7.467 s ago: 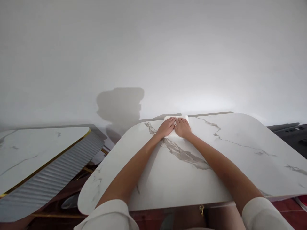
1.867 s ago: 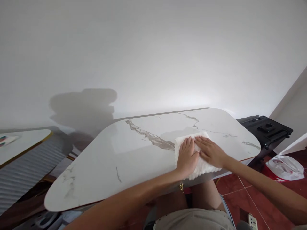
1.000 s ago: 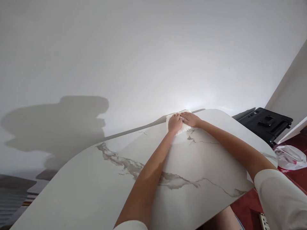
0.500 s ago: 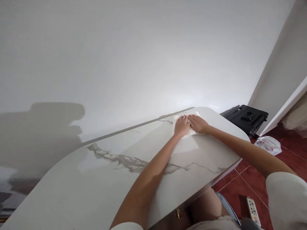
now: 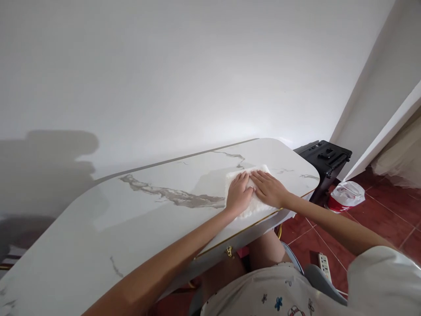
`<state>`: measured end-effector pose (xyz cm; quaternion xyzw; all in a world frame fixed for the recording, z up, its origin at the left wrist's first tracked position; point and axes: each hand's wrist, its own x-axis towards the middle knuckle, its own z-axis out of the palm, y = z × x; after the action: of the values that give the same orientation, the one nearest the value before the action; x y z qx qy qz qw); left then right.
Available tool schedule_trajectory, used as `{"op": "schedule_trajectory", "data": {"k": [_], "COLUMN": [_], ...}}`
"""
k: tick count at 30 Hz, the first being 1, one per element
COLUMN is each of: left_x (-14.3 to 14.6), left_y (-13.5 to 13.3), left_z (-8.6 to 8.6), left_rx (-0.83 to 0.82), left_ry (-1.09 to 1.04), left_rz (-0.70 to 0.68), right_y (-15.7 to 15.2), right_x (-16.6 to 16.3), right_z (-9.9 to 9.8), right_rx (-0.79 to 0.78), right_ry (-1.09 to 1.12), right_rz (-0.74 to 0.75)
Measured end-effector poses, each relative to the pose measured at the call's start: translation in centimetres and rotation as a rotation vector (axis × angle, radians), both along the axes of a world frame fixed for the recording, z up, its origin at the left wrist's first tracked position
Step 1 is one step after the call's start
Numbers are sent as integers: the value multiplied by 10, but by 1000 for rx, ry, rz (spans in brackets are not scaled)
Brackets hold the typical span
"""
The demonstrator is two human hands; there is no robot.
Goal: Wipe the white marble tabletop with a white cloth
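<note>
A white cloth [image 5: 247, 210] lies flat on the white marble-patterned tabletop [image 5: 158, 237], close to its front edge. On the cloth's left part rests my left hand [image 5: 239, 191], palm down with the fingers stretched out. My right hand [image 5: 268, 188] presses flat on the right part, its fingers pointing toward the left hand's fingertips. Both hands touch the cloth from above and are not wrapped around it. Their palms are hidden from view.
A pale wall [image 5: 184, 79] runs behind the table. Beyond its right end stand a black suitcase [image 5: 329, 153] and a bin with a white bag liner [image 5: 347, 194]. A power strip [image 5: 324, 266] lies on the red tiled floor [image 5: 388, 215]. A gold drawer knob [image 5: 229, 251] sits below the front edge.
Both hands and the cloth have slid from near the table's back edge toward its front edge. The view has shifted, and more of my lap shows.
</note>
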<state>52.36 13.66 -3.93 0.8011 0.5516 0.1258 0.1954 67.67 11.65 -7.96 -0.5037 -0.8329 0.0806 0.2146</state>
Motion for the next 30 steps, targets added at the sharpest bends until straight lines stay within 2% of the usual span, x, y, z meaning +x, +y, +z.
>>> {"op": "schedule_trajectory", "data": {"k": [3, 6, 8, 11, 15, 19, 22, 26, 30], "left_x": [5, 21, 37, 62, 89, 97, 84, 54, 33], "left_y": [-23, -38, -40, -30, 5, 52, 91, 142, 186], "left_z": [3, 3, 1, -2, -8, -17, -23, -27, -29], "left_rx": [-31, -63, -86, -113, -115, -57, 42, 193, 238], "left_ry": [8, 20, 7, -28, -57, -48, -8, 73, 135], "left_rz": [53, 77, 70, 37, 22, 89, 107, 41, 13], "right_y": [-21, -33, -33, -20, 26, 87, 130, 176, 217], "right_x": [6, 24, 41, 70, 98, 95, 72, 35, 12], "right_z": [4, 3, -1, -7, -11, -13, -15, -19, -23], "right_rx": [-18, -40, -59, -114, -228, -285, -262, -179, -128], "right_ry": [38, 79, 95, 96, 111, 124, 73, 21, -1], "right_rz": [34, 73, 78, 63, 57, 26, -22, -49, -63]}}
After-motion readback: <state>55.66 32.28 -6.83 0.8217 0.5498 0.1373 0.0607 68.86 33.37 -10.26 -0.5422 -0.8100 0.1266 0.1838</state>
